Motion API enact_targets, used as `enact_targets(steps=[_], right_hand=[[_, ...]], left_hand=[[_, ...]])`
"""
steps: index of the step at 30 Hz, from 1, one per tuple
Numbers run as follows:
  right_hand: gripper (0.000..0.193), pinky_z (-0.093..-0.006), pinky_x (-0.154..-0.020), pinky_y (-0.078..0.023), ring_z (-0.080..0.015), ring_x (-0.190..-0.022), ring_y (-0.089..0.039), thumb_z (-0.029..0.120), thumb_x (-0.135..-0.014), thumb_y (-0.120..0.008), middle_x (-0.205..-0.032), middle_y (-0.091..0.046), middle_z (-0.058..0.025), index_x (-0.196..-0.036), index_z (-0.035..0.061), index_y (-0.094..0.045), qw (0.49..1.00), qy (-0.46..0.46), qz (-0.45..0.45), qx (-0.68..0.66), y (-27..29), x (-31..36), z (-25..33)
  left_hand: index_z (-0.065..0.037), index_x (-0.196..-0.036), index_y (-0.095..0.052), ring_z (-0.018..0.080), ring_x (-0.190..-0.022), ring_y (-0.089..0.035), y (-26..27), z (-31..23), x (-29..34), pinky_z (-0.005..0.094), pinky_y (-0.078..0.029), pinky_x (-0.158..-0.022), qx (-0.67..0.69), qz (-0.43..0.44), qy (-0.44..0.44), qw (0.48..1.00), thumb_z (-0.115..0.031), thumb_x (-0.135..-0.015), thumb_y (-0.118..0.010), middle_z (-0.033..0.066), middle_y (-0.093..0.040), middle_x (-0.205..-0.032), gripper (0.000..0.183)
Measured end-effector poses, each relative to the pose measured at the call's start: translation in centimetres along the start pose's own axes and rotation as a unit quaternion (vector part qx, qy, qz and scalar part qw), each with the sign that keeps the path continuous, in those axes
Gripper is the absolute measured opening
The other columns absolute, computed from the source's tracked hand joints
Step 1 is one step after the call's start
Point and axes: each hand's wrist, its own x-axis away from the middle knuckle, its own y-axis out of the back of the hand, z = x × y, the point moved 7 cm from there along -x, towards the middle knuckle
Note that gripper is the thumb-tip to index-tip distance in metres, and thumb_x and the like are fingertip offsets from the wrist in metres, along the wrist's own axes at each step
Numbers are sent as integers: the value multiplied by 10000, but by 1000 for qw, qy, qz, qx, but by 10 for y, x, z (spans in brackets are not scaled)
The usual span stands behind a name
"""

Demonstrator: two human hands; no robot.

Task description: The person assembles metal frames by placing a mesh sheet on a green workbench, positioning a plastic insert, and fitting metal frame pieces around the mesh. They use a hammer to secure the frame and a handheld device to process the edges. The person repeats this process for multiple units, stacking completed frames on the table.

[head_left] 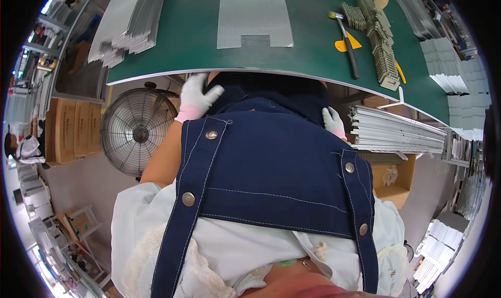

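Both of my hands wear white gloves with pink cuffs and hang below the near edge of the green table (177, 58). My left hand (198, 95) is by the left side of my navy apron (276, 167), empty, thumb and fingers apart, slightly blurred. At the apron's right side is my right hand (333, 122), partly hidden by the cloth; its visible fingers are stretched out and nothing shows in them. On the table before me lies a perforated metal sheet (254, 16) with a notch in its near edge. Neither hand touches it.
Stacked metal sheets (128, 19) lie at the table's left. To the right are a hammer (348, 47), an orange scraper (356, 40) and a row of grey-green slotted pieces (383, 47). A floor fan (139, 133) stands left; long metal strips (396, 133) lie below the table at right.
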Motion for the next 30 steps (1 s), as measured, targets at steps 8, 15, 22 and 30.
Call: enact_targets(steps=[8,15,22,30], right_hand=[[441,-342,-961,-465,-279,-1097,-635,312,-935,-617,-1162,-664,-207,-1217,-27,-612,1000,3,-19,0,2,-13,-1],[239,-330,-789,-519,-221,-825,-683,175,-861,-697,-908,-717,-144,-1017,-6,-686,992,44,-106,61,21,-31,14],[491,-417,-1027,-434,-374,-1180,-573,276,-875,-659,-1228,-617,-232,-1243,-40,-580,950,97,-183,233,40,-8,28],[353,-472,-921,-480,-404,-1038,-611,162,-802,-705,-1096,-646,-192,-1114,31,-608,802,566,-116,150,25,35,251]], left_hand=[[-33,-1070,-673,338,-1024,-639,-54,15,19,407,-490,-904,-78,212,92,970,-309,-855,-643,184,-676,-1061,351],[50,-1051,-667,416,-1028,-633,-22,201,7,441,-491,-892,89,-25,299,950,-261,-862,-585,256,-670,-1072,374],[41,-1027,-673,396,-1114,-601,-31,120,20,429,-454,-989,-45,103,187,976,-377,-876,-581,253,-657,-1119,454],[-29,-1200,-600,368,-1158,-552,48,-64,-75,445,-425,-1000,-98,-116,-240,959,-345,-895,-603,207,-587,-1247,438]])
